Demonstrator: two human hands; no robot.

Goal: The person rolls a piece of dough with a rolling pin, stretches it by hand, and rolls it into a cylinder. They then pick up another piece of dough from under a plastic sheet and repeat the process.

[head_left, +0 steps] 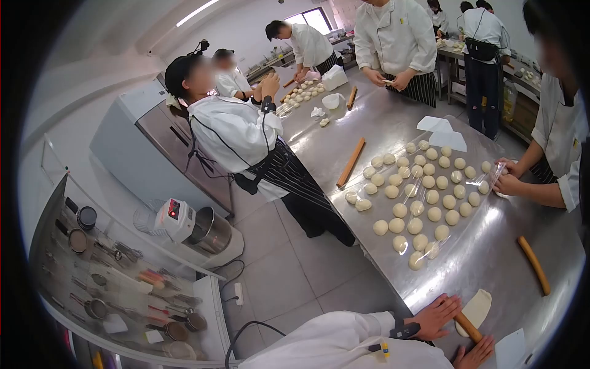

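Note:
My left hand (pixel 435 317) rests over the upper end of a wooden rolling pin (pixel 468 327), its fingers stretched and close together. At the pin's lower end is my right hand (pixel 475 355), partly cut off by the frame's bottom edge. Beneath the pin lies a flattened, elongated piece of dough (pixel 479 304), which shows on both sides of it. To the right of my right hand is a white flat scraper (pixel 510 349). Many round dough balls (pixel 432 197) sit under clear plastic film further up the steel table (pixel 491 246).
Another rolling pin (pixel 533 265) lies to the right, and one more (pixel 351 162) beyond the dough balls. A person at the right holds the film's edge (pixel 499 178). Co-workers stand around the table. A stand mixer (pixel 195 229) and a utensil rack (pixel 117 283) are at the left.

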